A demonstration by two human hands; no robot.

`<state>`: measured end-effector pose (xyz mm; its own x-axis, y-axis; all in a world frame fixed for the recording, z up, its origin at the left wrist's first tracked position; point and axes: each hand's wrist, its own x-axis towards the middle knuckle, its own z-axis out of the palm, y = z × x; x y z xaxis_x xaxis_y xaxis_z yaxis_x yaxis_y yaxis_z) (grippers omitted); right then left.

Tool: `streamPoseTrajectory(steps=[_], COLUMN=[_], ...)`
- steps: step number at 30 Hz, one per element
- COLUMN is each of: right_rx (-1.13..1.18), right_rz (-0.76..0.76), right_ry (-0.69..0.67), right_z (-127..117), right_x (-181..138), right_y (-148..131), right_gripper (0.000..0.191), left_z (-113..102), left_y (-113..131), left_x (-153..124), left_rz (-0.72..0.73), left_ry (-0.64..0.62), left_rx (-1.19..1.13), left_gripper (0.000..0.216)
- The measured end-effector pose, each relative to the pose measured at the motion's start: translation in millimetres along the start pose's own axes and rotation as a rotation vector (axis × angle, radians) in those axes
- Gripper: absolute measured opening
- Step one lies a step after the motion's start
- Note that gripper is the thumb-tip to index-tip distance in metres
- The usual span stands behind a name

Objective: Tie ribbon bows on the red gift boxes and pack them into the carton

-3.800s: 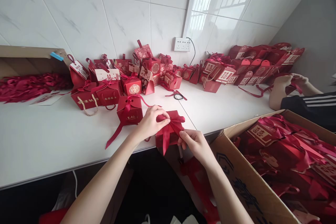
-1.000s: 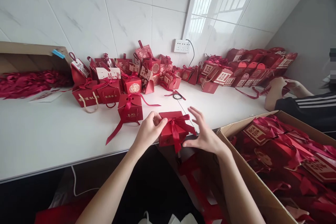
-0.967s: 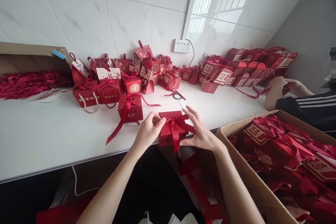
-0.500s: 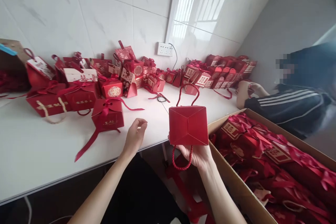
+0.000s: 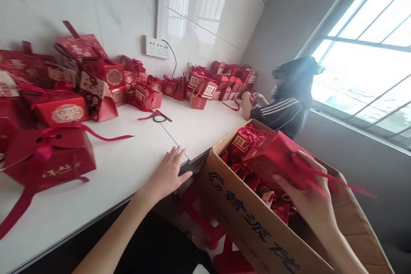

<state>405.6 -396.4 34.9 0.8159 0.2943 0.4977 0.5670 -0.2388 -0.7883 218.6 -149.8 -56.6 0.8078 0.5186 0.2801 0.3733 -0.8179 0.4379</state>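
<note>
My right hand (image 5: 310, 199) is over the open cardboard carton (image 5: 244, 218), thumb and fingers closed around a red gift box (image 5: 282, 158). That box is tilted and blurred, and a loose red ribbon trails from it to the right. Below and beside it, more red gift boxes (image 5: 242, 141) lie inside the carton. My left hand (image 5: 167, 173) rests at the front edge of the white table (image 5: 135, 154), fingers spread, holding nothing. To its left stands a red box with a ribbon bow (image 5: 61, 158).
Many red gift boxes (image 5: 105, 77) line the tiled wall. A black loop (image 5: 159, 118) lies mid-table. At the far end a co-worker (image 5: 282, 107) handles something red. Red stools (image 5: 205, 222) stand beneath, and a socket strip (image 5: 156, 47) is on the wall.
The view has turned right. My right hand has moved from the table's edge to the carton; the rope-handled box it held upright is no longer recognisable. My left hand has opened and spread.
</note>
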Motion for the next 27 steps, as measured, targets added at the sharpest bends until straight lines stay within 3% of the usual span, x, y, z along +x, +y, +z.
streamPoseTrajectory(steps=[2, 4, 6, 8, 10, 12, 16, 19, 22, 27], right_rx=[0.18, 0.47, 0.674, 0.759, 0.747, 0.588, -0.033, -0.401, -0.592, -0.665], right_rz=[0.189, 0.461, 0.681, 0.763, 0.694, 0.508, 0.101, -0.063, -0.011, 0.116], right_ry=[0.015, -0.052, -0.149, -0.193, -0.143, -0.038, 0.128, -0.041, -0.201, -0.2], right_z=[-5, 1, 8, 7, -5, -24, -59, -68, -53, -9], right_x=[0, -6, -14, -16, -6, 13, 59, 82, 94, 111], right_y=[1, -4, -11, -15, -9, 9, 71, 127, 177, 221], right_gripper=[0.059, 0.059, 0.058, 0.054, 0.054, 0.058, 0.074, 0.073, 0.068, 0.061], left_z=[-1, -1, 5, 16, 31, 42, 37, 20, 8, 7], left_y=[38, 83, 118, 133, 127, 109, 77, 62, 43, -4], left_x=[4, 8, 11, 14, 17, 18, 17, 20, 24, 23], left_rz=[0.164, 0.438, 0.676, 0.607, 0.358, 0.175, 0.132, 0.11, 0.053, -0.079], left_ry=[0.119, 0.249, 0.27, 0.199, 0.086, 0.01, 0.084, 0.193, 0.236, 0.226], left_rx=[-0.136, -0.199, -0.207, -0.175, -0.105, -0.013, 0.064, 0.108, 0.181, 0.287], left_gripper=[0.06, 0.064, 0.067, 0.068, 0.063, 0.055, 0.043, 0.037, 0.036, 0.034])
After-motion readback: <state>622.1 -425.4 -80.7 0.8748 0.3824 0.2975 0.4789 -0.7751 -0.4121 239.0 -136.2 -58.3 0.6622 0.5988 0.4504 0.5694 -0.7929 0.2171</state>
